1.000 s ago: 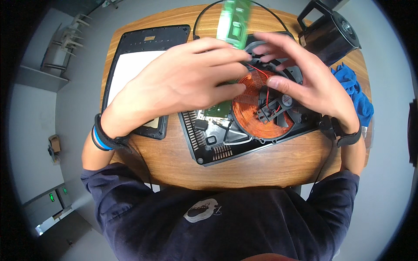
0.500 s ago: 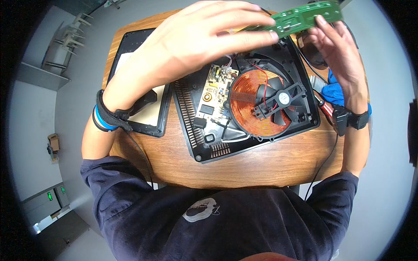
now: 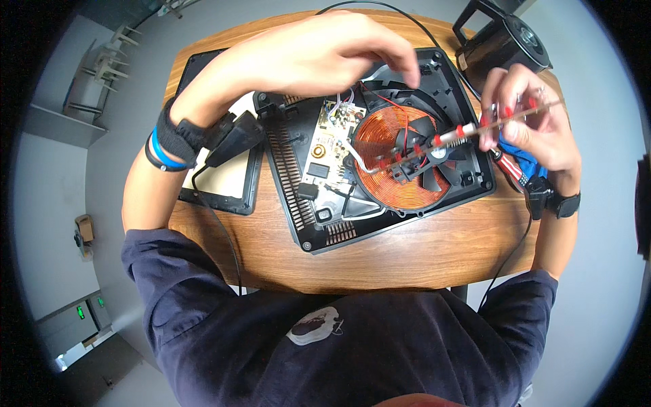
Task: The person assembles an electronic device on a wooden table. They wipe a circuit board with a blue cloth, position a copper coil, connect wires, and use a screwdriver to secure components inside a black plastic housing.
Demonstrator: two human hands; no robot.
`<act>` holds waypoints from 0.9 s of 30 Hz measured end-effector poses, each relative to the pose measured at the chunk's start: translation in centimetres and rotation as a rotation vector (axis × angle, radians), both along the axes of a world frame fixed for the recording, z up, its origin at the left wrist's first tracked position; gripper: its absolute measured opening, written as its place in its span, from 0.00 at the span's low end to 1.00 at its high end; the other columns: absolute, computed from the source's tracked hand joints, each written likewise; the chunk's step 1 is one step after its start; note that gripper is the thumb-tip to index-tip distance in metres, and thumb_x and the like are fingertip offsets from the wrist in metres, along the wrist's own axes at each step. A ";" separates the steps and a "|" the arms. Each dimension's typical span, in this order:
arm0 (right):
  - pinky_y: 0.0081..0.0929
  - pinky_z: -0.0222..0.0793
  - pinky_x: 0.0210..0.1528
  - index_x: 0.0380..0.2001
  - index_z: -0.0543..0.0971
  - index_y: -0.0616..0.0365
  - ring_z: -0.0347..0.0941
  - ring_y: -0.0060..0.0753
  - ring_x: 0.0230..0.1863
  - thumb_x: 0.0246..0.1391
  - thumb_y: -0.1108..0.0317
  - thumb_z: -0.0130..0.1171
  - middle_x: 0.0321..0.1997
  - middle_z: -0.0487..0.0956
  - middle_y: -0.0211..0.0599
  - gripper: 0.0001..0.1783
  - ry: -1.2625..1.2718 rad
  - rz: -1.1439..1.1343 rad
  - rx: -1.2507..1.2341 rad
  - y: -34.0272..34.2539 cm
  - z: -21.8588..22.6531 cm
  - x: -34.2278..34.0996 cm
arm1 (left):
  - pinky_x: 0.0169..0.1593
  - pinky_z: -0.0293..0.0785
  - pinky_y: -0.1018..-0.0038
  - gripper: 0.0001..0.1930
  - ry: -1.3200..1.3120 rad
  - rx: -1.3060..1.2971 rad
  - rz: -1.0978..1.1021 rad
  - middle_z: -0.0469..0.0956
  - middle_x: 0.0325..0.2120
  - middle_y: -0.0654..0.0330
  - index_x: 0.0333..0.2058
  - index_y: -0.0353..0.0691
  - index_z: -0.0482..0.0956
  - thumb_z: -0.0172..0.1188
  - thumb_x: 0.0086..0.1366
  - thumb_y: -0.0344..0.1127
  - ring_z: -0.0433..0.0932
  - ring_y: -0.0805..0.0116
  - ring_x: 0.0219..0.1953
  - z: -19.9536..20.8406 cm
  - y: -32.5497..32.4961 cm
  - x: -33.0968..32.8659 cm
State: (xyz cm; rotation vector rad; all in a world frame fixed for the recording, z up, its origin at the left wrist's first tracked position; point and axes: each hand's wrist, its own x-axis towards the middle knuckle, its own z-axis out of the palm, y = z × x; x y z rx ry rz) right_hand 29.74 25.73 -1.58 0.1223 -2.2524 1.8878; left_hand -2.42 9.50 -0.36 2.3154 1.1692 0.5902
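The right hand has its grip clamped, thumb against fingers, on one end of a long, thin circuit board, which is seen nearly edge-on as a narrow brown strip, tilted with its far end lower left; red parts, a white cylindrical piece and shiny metal legs stand along its side, too small to tell more exactly, and a white lead meets its lower end; the board is held above the copper coil and fan in the black induction-cooker base on the wooden surface; the left hand, fingers curled, is over the base's upper edge, apart from the board, and whether its grip is apart or together I cannot tell; a tan power board lies beside the coil
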 end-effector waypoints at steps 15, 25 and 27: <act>0.30 0.77 0.41 0.37 0.84 0.52 0.83 0.33 0.39 0.54 0.66 0.85 0.42 0.86 0.41 0.15 0.038 0.063 0.448 -4.1 2.7 1.6 | 0.51 0.86 0.50 0.26 0.356 -0.079 -0.056 0.90 0.37 0.40 0.47 0.31 0.87 0.72 0.71 0.54 0.90 0.38 0.44 -5.2 6.1 10.6; 0.32 0.78 0.41 0.40 0.85 0.53 0.84 0.36 0.38 0.55 0.67 0.83 0.42 0.85 0.42 0.15 0.061 0.174 0.487 -3.1 2.5 1.8 | 0.47 0.87 0.51 0.28 0.218 -0.049 -0.017 0.90 0.34 0.40 0.37 0.30 0.90 0.76 0.64 0.57 0.91 0.39 0.39 -6.1 5.3 11.9; 0.32 0.78 0.41 0.40 0.86 0.54 0.83 0.37 0.38 0.56 0.67 0.82 0.42 0.85 0.42 0.14 0.075 0.184 0.484 -3.0 2.4 1.9 | 0.49 0.87 0.52 0.27 0.282 -0.170 0.041 0.91 0.36 0.40 0.37 0.30 0.90 0.77 0.62 0.55 0.91 0.40 0.41 -3.8 5.0 12.0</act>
